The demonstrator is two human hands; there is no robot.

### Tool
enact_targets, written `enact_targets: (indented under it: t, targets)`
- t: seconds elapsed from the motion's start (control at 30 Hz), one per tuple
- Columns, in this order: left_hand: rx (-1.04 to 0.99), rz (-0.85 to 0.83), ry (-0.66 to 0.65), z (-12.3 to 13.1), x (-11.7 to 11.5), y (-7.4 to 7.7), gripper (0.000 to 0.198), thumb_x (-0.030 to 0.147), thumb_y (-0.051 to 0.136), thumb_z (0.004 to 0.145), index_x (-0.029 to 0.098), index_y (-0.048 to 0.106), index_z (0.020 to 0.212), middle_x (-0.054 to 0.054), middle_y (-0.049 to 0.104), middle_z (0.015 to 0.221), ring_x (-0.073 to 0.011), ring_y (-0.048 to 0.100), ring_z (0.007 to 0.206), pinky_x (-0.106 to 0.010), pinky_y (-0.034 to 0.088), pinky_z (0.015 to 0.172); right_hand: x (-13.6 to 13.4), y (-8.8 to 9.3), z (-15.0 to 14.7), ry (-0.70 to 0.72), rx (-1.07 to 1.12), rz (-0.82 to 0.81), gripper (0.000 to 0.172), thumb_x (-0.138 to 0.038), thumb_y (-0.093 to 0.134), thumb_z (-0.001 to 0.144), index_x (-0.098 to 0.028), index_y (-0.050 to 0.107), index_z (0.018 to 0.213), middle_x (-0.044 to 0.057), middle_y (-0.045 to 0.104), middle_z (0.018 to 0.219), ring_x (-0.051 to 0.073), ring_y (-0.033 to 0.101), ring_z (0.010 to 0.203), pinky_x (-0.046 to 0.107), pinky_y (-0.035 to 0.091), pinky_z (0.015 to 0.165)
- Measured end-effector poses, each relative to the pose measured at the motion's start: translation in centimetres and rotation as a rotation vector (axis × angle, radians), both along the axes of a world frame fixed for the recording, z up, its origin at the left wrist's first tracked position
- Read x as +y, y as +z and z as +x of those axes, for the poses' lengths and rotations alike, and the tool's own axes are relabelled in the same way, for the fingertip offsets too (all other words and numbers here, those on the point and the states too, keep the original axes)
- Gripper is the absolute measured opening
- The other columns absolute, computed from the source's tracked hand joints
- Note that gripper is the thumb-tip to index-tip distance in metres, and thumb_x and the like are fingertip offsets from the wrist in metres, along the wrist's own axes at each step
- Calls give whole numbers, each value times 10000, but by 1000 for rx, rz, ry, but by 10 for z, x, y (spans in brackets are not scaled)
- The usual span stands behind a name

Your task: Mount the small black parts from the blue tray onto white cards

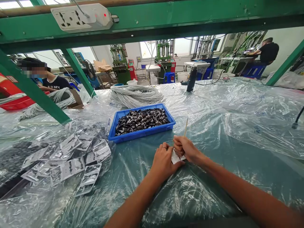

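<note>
My right hand (pixel 186 148) is closed in a fist around a thin pale stick (pixel 186 127), whose upper end sticks up above the fingers. Under that fist lies a small white piece (pixel 175 157), perhaps paper or cloth; its kind is unclear. My left hand (pixel 163 161) holds the white piece against the table between thumb and fingers, and a ring shows on one finger. The lower end of the stick is hidden by the right hand. Just beyond both hands stands a blue tray (pixel 142 132) heaped with small dark cylindrical parts (pixel 144 119).
Clear plastic sheeting (pixel 213 177) covers the green table. Several small packets (pixel 71 167) lie at left. Coiled grey cable (pixel 136 96) and an upright black tool (pixel 192 79) stand behind the tray. A green beam with a power strip (pixel 80 19) crosses overhead. Two people sit farther off.
</note>
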State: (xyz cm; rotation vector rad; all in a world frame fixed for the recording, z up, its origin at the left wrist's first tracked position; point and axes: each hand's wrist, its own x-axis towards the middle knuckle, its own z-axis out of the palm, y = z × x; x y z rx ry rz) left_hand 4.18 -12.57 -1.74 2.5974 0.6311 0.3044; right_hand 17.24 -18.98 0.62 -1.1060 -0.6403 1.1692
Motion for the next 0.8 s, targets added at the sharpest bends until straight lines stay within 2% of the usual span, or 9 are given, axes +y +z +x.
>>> enact_targets:
  t: [0.07, 0.17, 0.3, 0.43, 0.53, 0.63, 0.8]
  targets:
    - [-31, -63, -41, -3, 3, 1, 630, 547, 751, 699, 170, 575, 1172, -121, 536, 1160, -304, 511, 1109, -454, 422, 967, 4, 1, 4, -86, 43, 124, 486, -433, 556, 821, -229, 244, 509, -103, 161, 420, 65, 89, 400, 259, 111, 421]
    - [-69, -148, -36, -5, 7, 2, 553, 417, 780, 706, 167, 583, 1159, -104, 553, 1121, -277, 531, 1080, -414, 442, 941, 11, -1, 2, -145, 98, 262, 524, -460, 581, 823, -220, 244, 501, -99, 148, 429, 71, 93, 417, 261, 140, 437]
    - [-83, -248, 34, -1, 7, 2, 441, 322, 835, 634, 154, 641, 993, -78, 588, 1009, -250, 564, 952, -373, 462, 835, 18, -11, -9, -119, 93, 242, 543, -496, 599, 821, -220, 252, 506, -93, 178, 433, 71, 133, 412, 266, 145, 438]
    - [-137, -310, 77, 2, 6, 3, 412, 296, 857, 580, 165, 666, 920, -42, 612, 891, -228, 564, 860, -338, 438, 760, 21, -17, -21, -199, 19, 227, 541, -529, 587, 820, -224, 258, 516, -82, 223, 450, 79, 192, 430, 268, 171, 447]
    - [-183, -350, 113, 3, 5, 2, 313, 263, 828, 597, 163, 665, 844, -31, 603, 832, -203, 554, 794, -306, 412, 702, 21, -15, -26, -227, -97, 196, 534, -550, 570, 814, -230, 263, 517, -78, 248, 460, 81, 209, 440, 267, 203, 454]
    - [-219, -359, 114, 3, 3, 2, 242, 236, 796, 620, 172, 656, 806, -31, 604, 815, -204, 555, 803, -302, 400, 710, 19, -14, -29, -236, -197, 158, 529, -575, 526, 826, -238, 252, 523, -79, 241, 465, 81, 199, 441, 266, 229, 456]
    - [-242, -314, 143, 4, 0, -3, 212, 203, 723, 650, 190, 578, 804, -28, 605, 808, -200, 556, 766, -300, 381, 686, 15, -23, -31, -274, -408, 74, 514, -584, 475, 855, -238, 303, 517, -61, 282, 470, 95, 247, 446, 268, 230, 440]
